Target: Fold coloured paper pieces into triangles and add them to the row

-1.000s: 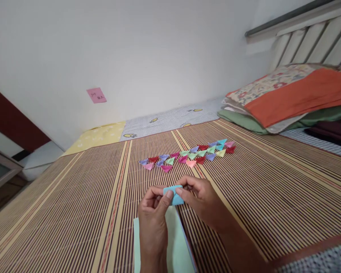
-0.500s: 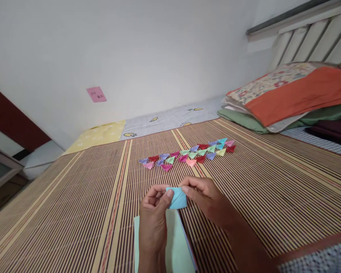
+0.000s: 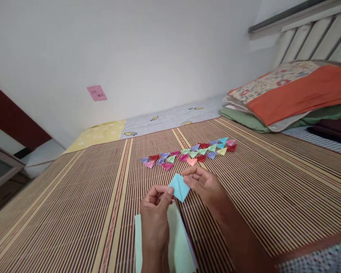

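Note:
A small light-blue folded paper [image 3: 179, 187] is held up between both hands, one corner pointing up and one down. My left hand [image 3: 157, 208] pinches its left corner between thumb and fingers. At the paper's upper right edge, the thumb and fingertips of my right hand [image 3: 205, 186] are closed on it. Beneath my left hand and forearm lie pale green paper sheets [image 3: 179, 239]. Beyond the hands, several small folded paper pieces [image 3: 193, 154] in pink, red, green, blue and yellow lie in slanting rows on the striped mat [image 3: 102, 189].
Folded bedding with an orange and floral cover [image 3: 301, 94] is stacked at the right, below a white radiator [image 3: 318, 40]. A pink note [image 3: 97, 93] is on the wall. Yellow cloth [image 3: 99, 133] and checked cloth [image 3: 165, 120] border the mat's far edge.
The light-blue paper has turned from lying square to standing on a corner, and sits slightly higher. My right hand has moved up a little with it, while my left hand stays nearly in place.

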The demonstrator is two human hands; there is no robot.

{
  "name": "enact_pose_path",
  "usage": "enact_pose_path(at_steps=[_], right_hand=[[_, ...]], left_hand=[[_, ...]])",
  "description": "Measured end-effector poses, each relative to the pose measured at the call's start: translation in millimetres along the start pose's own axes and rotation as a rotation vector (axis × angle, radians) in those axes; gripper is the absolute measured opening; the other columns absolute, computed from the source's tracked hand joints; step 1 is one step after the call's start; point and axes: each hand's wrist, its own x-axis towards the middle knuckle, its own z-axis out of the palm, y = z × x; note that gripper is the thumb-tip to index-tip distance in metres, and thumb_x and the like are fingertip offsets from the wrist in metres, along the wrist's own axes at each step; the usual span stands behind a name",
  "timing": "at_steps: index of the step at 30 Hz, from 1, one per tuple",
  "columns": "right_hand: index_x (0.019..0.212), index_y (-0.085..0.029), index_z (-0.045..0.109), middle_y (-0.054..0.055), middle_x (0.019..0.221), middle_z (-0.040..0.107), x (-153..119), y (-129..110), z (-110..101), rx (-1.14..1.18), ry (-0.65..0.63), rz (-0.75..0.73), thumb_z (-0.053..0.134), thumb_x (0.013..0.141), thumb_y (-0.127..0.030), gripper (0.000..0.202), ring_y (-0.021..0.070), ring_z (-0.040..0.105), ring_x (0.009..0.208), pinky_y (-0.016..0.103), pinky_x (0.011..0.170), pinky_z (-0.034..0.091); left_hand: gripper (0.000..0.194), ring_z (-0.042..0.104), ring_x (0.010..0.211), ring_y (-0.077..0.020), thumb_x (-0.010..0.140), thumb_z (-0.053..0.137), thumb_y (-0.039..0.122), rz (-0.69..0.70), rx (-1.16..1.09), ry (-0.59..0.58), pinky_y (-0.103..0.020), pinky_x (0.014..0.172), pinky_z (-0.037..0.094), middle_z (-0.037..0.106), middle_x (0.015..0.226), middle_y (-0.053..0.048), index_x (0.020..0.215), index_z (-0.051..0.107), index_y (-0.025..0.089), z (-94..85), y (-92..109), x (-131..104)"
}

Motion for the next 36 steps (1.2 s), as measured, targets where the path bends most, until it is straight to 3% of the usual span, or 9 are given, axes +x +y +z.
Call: enact_pose_path(at_steps=[5, 10, 15, 20, 23, 27, 32, 36], right_hand=[[0.077, -0.016, 0.068, -0.001, 0.068, 0.063, -5, 9, 10, -0.029, -0.215, 0.090, 0.072, 0.084, -0.033, 0.020, 0.0129, 0.058, 0.065, 0.025, 0.064, 0.046], [0.083, -0.016, 0.071, 0.002, 0.074, 0.067, -13, 8, 24, -0.137, -0.141, 0.024, 0.066, 0.090, -0.029, 0.016, 0.0153, 0.060, 0.070, 0.027, 0.067, 0.049], [0.087, -0.016, 0.072, 0.002, 0.076, 0.068, -12, 2, 26, -0.110, -0.178, -0.027, 0.062, 0.093, -0.030, 0.018, 0.0162, 0.063, 0.073, 0.028, 0.070, 0.051], [0.093, -0.017, 0.072, 0.003, 0.083, 0.071, -10, 5, 31, 0.018, 0.011, -0.028, 0.070, 0.087, -0.034, 0.019, 0.0193, 0.066, 0.080, 0.031, 0.076, 0.053], [0.091, -0.016, 0.072, 0.003, 0.081, 0.071, -9, 6, 31, 0.066, 0.054, -0.053, 0.070, 0.088, -0.036, 0.021, 0.0189, 0.065, 0.078, 0.031, 0.074, 0.053], [0.094, -0.016, 0.072, 0.003, 0.084, 0.071, -8, 8, 28, 0.106, 0.006, -0.035, 0.070, 0.088, -0.037, 0.022, 0.0174, 0.063, 0.078, 0.029, 0.074, 0.052], [0.083, -0.017, 0.069, 0.000, 0.074, 0.066, -3, 14, 26, 0.183, 0.115, 0.018, 0.080, 0.079, -0.039, 0.025, 0.0145, 0.059, 0.071, 0.026, 0.068, 0.048], [0.084, -0.018, 0.068, 0.000, 0.077, 0.067, -1, 12, 24, 0.272, 0.114, 0.081, 0.083, 0.076, -0.039, 0.027, 0.0151, 0.061, 0.073, 0.027, 0.071, 0.049]], left_hand=[[0.025, 0.059, 0.057, -0.0107, 0.063, 0.089, 0.030, 0.021, -0.196, 0.169, -0.022, 0.059, 0.049, 0.065, 0.061, 0.002, 0.068, 0.069, 0.016, 5.5, 1, 0], [0.030, 0.056, 0.050, -0.0098, 0.057, 0.092, 0.031, -0.027, -0.308, 0.174, -0.021, 0.054, 0.048, 0.063, 0.055, 0.003, 0.064, 0.068, 0.015, 9.2, 4, -1], [0.029, 0.058, 0.054, -0.0123, 0.060, 0.090, 0.032, -0.066, -0.347, 0.137, -0.025, 0.059, 0.050, 0.064, 0.057, 0.002, 0.066, 0.066, 0.017, 7.5, 2, -1], [0.028, 0.055, 0.064, -0.0119, 0.061, 0.090, 0.034, -0.008, -0.228, 0.157, -0.023, 0.064, 0.046, 0.063, 0.065, 0.001, 0.067, 0.069, 0.017, 8.7, -3, -1], [0.028, 0.051, 0.063, -0.0112, 0.067, 0.088, 0.036, -0.009, -0.150, 0.068, -0.023, 0.065, 0.044, 0.058, 0.063, 0.002, 0.067, 0.068, 0.016, 6.9, -3, -2], [0.026, 0.053, 0.065, -0.0122, 0.071, 0.085, 0.034, 0.009, -0.076, -0.006, -0.024, 0.067, 0.044, 0.057, 0.064, 0.002, 0.068, 0.067, 0.016, 2.7, 0, -3], [0.025, 0.054, 0.067, -0.0126, 0.073, 0.084, 0.032, 0.034, -0.033, -0.002, -0.023, 0.068, 0.045, 0.059, 0.065, 0.002, 0.068, 0.066, 0.016, 6.8, -3, -5], [0.023, 0.052, 0.066, -0.0112, 0.074, 0.083, 0.032, 0.039, -0.063, 0.032, -0.022, 0.068, 0.044, 0.059, 0.065, 0.003, 0.069, 0.067, 0.016, 12.6, -6, -7]])
